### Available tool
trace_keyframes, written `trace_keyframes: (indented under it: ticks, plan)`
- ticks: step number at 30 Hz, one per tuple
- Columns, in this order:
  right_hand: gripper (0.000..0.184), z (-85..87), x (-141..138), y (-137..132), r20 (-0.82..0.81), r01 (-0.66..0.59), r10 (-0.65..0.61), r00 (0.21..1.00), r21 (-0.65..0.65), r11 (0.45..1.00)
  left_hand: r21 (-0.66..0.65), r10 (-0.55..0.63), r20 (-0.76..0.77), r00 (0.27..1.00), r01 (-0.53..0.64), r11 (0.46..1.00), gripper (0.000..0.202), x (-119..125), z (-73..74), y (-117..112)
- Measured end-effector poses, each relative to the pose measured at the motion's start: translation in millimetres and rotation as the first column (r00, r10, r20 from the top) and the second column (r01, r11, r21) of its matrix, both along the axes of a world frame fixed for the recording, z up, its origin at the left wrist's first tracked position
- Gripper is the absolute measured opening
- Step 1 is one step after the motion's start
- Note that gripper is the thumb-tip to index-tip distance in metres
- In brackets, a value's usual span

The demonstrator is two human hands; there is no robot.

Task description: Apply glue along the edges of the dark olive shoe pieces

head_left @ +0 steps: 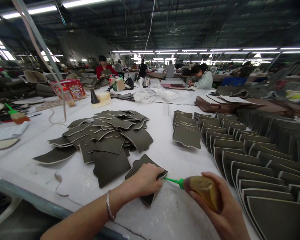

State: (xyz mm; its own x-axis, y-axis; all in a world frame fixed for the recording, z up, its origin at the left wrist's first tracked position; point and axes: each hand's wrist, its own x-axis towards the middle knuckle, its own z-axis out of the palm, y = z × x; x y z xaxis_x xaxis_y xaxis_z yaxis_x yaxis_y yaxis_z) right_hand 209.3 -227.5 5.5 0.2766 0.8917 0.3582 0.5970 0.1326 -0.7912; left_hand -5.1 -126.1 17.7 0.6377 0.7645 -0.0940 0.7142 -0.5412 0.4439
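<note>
1. Two hands at work: the left hand (148,178) has its fingers drawn together on one dark piece (142,162), holding it near its right corner; the right hand (226,205) is wrapped around one squeeze bottle (205,192).
2. One green nozzle (173,180) on that bottle — its tip meets the piece's edge, just beside the left fingers.
3. One dark piece in hand, lying on the white tabletop (187,163) at the near side, in front of one loose pile (110,144); the pile's pieces overlap too much to count.
4. One small stack (187,136) of several pieces, right of the pile and apart from it.
5. Several rows of upright pieces (236,166) at the right, too many to count.
6. One second bottle (19,117), also green-tipped, at the far left.
7. One black cone (94,96) and one red box (77,89) beyond the pile.
8. One bracelet (110,206) — on the left wrist.
</note>
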Motion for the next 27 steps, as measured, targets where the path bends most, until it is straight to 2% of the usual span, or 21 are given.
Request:
trace_keyframes:
  ticks: [8, 14, 18, 23, 27]
  plan:
    - [0.044, 8.6, -8, 0, -0.010, 0.061, -0.061, 0.998, -0.035, 0.998, -0.001, 0.002, 0.003, 1.000, -0.002, 1.000, 0.041, -1, 0.4, -1]
    - [0.049, 13.7, -8, 3, -0.116, 0.057, -0.071, 0.991, -0.117, 0.991, 0.017, 0.012, 0.029, 1.000, -0.012, 1.000, 0.042, -2, -3.0, -1]
    - [0.050, 13.5, -9, 4, -0.097, 0.111, -0.121, 0.988, -0.104, 0.988, 0.016, 0.000, 0.038, 0.999, -0.001, 1.000, 0.041, -2, -3.0, -1]
    - [0.049, 11.4, -9, 3, -0.145, 0.059, -0.077, 0.987, -0.123, 0.991, 0.011, -0.002, 0.013, 1.000, 0.001, 1.000, 0.040, -2, -2.5, -1]
    - [0.054, 6.5, -4, 5, -0.136, 0.111, -0.123, 0.983, -0.090, 0.990, 0.014, -0.001, 0.003, 1.000, 0.001, 1.000, 0.043, -2, -2.4, -1]
